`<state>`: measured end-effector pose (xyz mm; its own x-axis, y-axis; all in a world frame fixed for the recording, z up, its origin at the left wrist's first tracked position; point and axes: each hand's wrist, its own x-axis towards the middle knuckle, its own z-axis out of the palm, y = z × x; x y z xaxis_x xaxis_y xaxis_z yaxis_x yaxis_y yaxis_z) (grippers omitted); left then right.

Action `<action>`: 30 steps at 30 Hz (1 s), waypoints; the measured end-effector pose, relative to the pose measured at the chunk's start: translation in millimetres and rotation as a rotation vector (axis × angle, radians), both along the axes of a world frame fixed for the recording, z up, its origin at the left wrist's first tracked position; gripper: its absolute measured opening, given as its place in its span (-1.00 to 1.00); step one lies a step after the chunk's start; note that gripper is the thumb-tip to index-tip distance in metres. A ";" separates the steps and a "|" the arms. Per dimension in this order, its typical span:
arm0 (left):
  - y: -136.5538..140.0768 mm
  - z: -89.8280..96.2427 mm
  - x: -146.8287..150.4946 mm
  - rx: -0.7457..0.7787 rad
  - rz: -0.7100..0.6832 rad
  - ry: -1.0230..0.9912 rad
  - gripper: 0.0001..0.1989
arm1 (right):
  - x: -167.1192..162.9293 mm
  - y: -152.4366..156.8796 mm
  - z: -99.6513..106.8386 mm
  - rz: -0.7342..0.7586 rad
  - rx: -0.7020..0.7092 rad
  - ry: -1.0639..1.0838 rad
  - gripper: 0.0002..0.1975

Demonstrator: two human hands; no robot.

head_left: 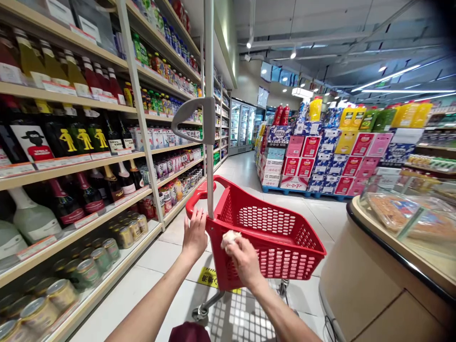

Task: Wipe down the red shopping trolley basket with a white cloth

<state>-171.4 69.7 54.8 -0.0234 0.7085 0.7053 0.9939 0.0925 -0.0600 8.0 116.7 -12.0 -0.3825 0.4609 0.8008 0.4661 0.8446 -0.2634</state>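
A red plastic shopping cart point(235, 228) with perforated sides stands before me, a metal pole point(210, 161) rising from its near end. My left hand point(195, 232) is on the cart's near red rim beside the pole, its fingers curving over the edge. In my right hand point(244, 259) is a crumpled whitish cloth point(231, 239), pinched between thumb and fingers. That cloth touches the upper near side of the basket. A grey plastic handle point(194, 121) is fixed higher on the pole.
Shelves of bottles point(85, 133) and cans point(60, 294) run along the left. Stacked drink cartons point(327, 166) stand ahead on the right. A rounded counter point(370, 280) with packaged food is close on my right. A yellow floor sign point(208, 277) lies under the cart.
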 end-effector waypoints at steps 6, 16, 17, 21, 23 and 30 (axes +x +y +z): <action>7.6 -6.3 51.4 -0.062 -0.216 0.092 -0.43 | 67.2 22.9 -19.7 -0.132 0.020 -0.114 -0.75; 33.1 -12.1 68.0 -0.240 -0.101 0.087 -0.43 | 85.0 58.7 -8.0 -0.331 0.025 -0.089 -0.52; 32.2 -12.4 65.9 -0.241 -0.113 0.095 -0.43 | 98.4 63.1 -13.7 -0.356 0.008 -0.099 -0.52; 30.0 -14.2 67.9 -0.248 -0.114 0.101 -0.41 | 156.8 77.2 -37.8 -0.598 -0.085 -0.052 -0.58; 30.7 -17.8 75.9 -0.263 -0.118 0.109 -0.40 | 161.6 80.0 -41.7 -0.663 -0.123 -0.055 -0.60; 32.6 -34.8 95.0 -0.326 -0.142 0.113 -0.35 | 140.5 82.2 -48.1 -0.385 -0.037 -0.200 -0.44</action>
<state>-76.5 102.2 20.0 0.1560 0.8869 0.4348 0.9809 -0.0874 -0.1736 148.5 198.8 -60.2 -0.3229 0.6271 0.7088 0.7901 0.5910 -0.1630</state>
